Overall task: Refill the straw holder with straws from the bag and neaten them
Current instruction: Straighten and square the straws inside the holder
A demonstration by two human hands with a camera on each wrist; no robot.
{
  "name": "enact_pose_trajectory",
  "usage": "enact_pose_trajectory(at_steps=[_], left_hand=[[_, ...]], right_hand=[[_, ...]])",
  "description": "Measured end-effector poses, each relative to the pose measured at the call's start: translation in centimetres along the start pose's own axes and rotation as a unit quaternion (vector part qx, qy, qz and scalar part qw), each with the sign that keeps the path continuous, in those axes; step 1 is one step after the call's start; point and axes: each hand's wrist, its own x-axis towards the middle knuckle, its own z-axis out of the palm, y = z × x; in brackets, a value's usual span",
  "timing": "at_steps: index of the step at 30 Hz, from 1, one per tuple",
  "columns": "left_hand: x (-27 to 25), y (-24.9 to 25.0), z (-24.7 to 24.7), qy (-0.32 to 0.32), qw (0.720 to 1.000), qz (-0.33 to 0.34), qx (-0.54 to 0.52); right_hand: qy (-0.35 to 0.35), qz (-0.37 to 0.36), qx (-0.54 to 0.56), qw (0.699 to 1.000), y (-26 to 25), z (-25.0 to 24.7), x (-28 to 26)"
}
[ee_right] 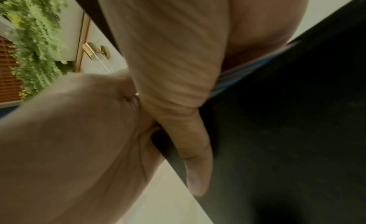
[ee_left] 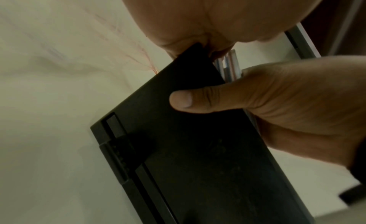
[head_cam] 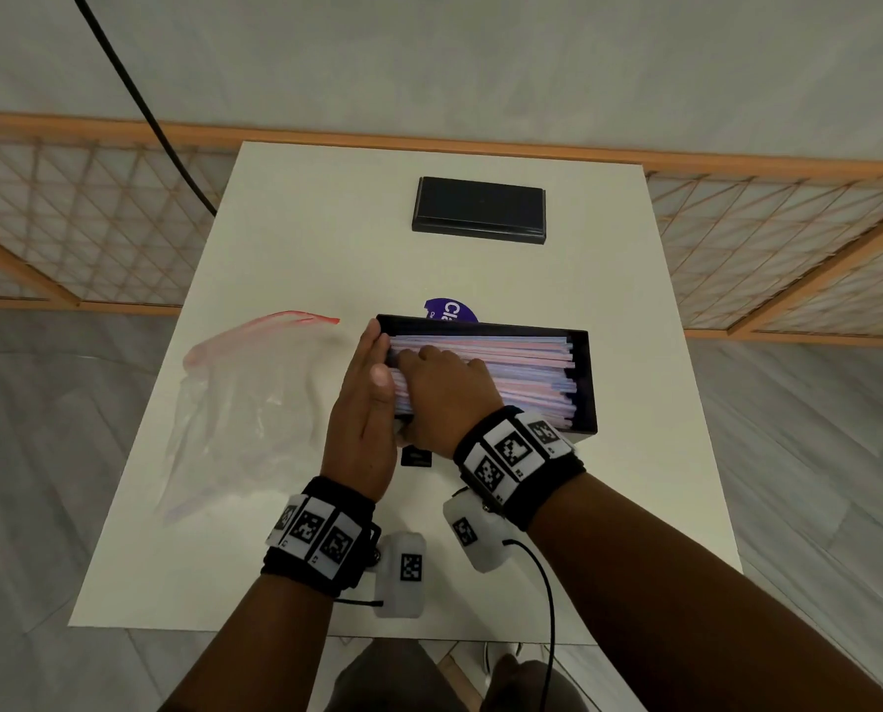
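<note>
Head view: a black open straw holder (head_cam: 586, 382) sits on the white table (head_cam: 634, 506), filled with pink and pale blue straws (head_cam: 527, 367) lying lengthwise. The left hand (head_cam: 365, 403) stands on edge against the holder's left end, fingers straight and together, flat against the straw tips. The right hand (head_cam: 447, 390) lies on top of the straws at the same end, fingers curled down over them with the fingertips near the left palm. A clear bag (head_cam: 234, 408) with a red seal lies slack on the table just left of the left hand. A black lid (head_cam: 480, 210) rests near the far edge, well apart, and a purple sticker (head_cam: 449, 309) peeks out behind the holder.

Left wrist view: the right thumb (ee_left: 190, 100) presses on the holder's dark outer side (ee_left: 198, 157); a few straw ends (ee_left: 230, 64) show between the two hands.

Right wrist view: blurred; the thumb (ee_right: 195, 164) lies along the holder's wall, and striped straw edges (ee_right: 237, 74) run under the palm.
</note>
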Motion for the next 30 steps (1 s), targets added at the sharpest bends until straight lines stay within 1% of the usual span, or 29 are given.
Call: enact_pose_trajectory(at_steps=[8,12,18,22,25,27,28,30], left_hand=[[0.0,-0.2,0.0,-0.003,1.000,0.004,0.007],[0.1,-0.3,-0.1,-0.011,0.999,0.008,0.034],[0.1,-0.4,-0.2,-0.018,0.999,0.016,0.046],[0.1,-0.5,-0.3,-0.020,0.998,0.021,0.053],[0.1,-0.2,-0.4,-0.023,0.999,0.015,0.026],[0.0,0.0,-0.5,-0.023,0.999,0.017,0.023],[0.0,0.0,-0.5,-0.024,0.999,0.020,0.025],[-0.1,-0.2,-0.5,-0.024,0.999,0.025,0.022]], right_hand=[[0.015,-0.001,-0.007,1.000,0.3,0.9,0.2],[0.069,0.016,-0.027,0.997,-0.1,1.7,0.2],[0.119,0.026,-0.041,0.992,-0.5,2.7,-0.2],[0.154,0.033,-0.023,0.987,-0.5,2.5,-0.4],[0.175,0.023,0.007,0.984,-0.3,1.4,-1.3],[0.175,0.024,0.011,0.984,0.2,0.3,-2.4],[0.160,0.025,0.008,0.987,0.4,-0.2,-3.0],[0.099,0.023,0.002,0.995,0.7,-0.6,-3.9]])
